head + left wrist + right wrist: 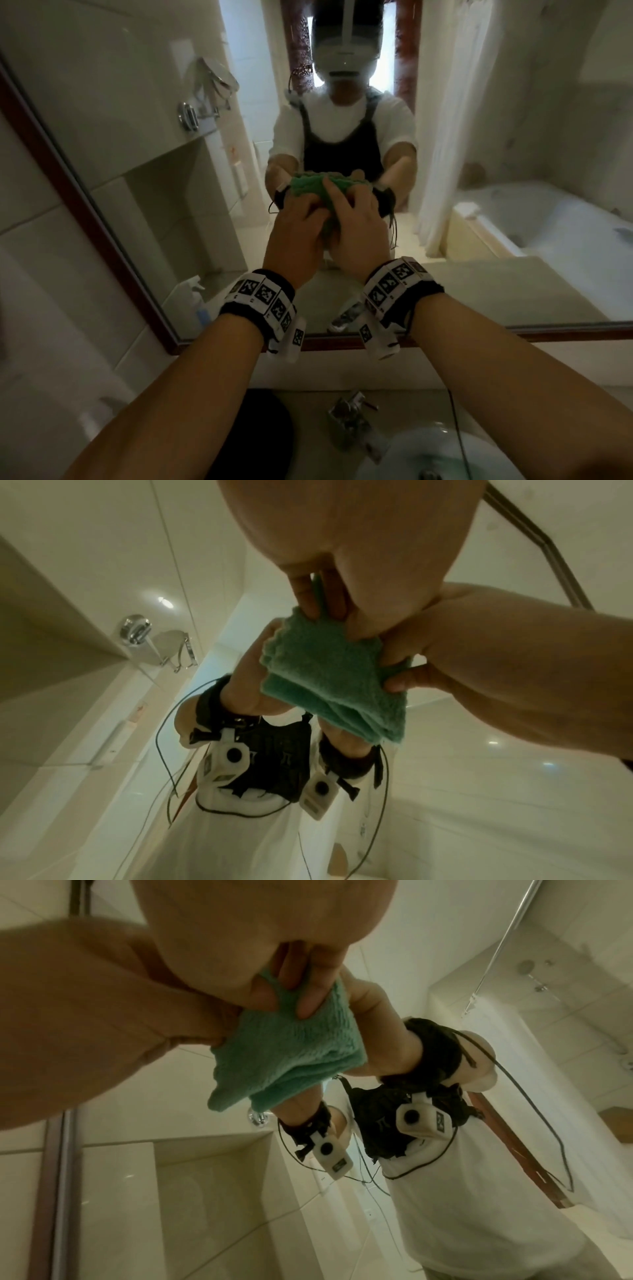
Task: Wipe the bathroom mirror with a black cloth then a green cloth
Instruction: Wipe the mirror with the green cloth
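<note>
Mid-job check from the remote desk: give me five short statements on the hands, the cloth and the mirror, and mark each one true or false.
1. Both hands hold the green cloth. True: the left hand and right hand both grip it.
2. The cloth in the hands is black. False: it is green.
3. The cloth is spread out as one flat layer. False: in the left wrist view it is folded into several layers.
4. The hands are raised in front of the mirror, which reflects them. True.
5. The left hand hangs idle at the sink. False: it is up at the mirror, gripping the cloth.
</note>
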